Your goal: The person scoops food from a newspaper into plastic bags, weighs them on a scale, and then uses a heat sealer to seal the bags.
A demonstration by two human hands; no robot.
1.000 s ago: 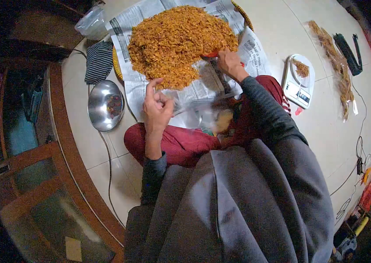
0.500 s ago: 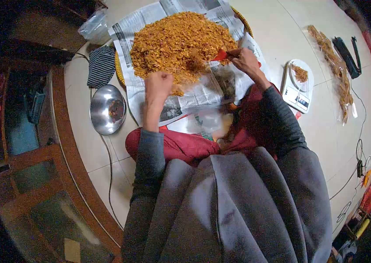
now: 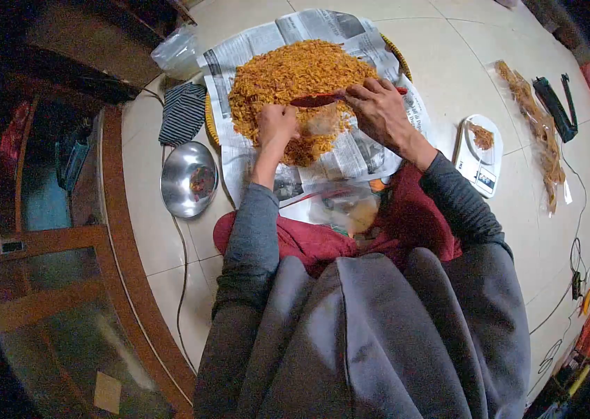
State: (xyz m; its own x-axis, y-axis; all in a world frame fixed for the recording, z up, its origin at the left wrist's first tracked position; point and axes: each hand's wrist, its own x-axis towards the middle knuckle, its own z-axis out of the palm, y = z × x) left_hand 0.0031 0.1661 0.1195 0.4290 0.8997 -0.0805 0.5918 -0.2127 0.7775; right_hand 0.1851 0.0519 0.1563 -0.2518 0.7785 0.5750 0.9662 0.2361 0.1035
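Observation:
A wide heap of orange-brown fried flakes (image 3: 295, 66) lies on newspaper (image 3: 378, 150) spread over a round woven tray (image 3: 397, 52). My right hand (image 3: 383, 115) is closed around a red spoon (image 3: 314, 100), its bowl end pointing left above the heap. My left hand (image 3: 277, 126) is closed at the heap's near side, pinching the edge of a clear plastic bag (image 3: 319, 124). The bag is hard to see against the flakes; some appear to be inside it. The spoon's bowl is close above the bag, near my left fingers.
On the right, a white kitchen scale (image 3: 484, 157) bears a small portion of flakes. Beyond it lie filled plastic packets (image 3: 535, 119) and a black device (image 3: 556, 108), probably a sealer. A steel bowl (image 3: 177, 183) and striped cloth (image 3: 183, 115) are on the left; cables cross the floor.
My right hand has swung the spoon left, over the bag by my left hand. The whole view has shifted slightly, with the floor items appearing lower and farther right.

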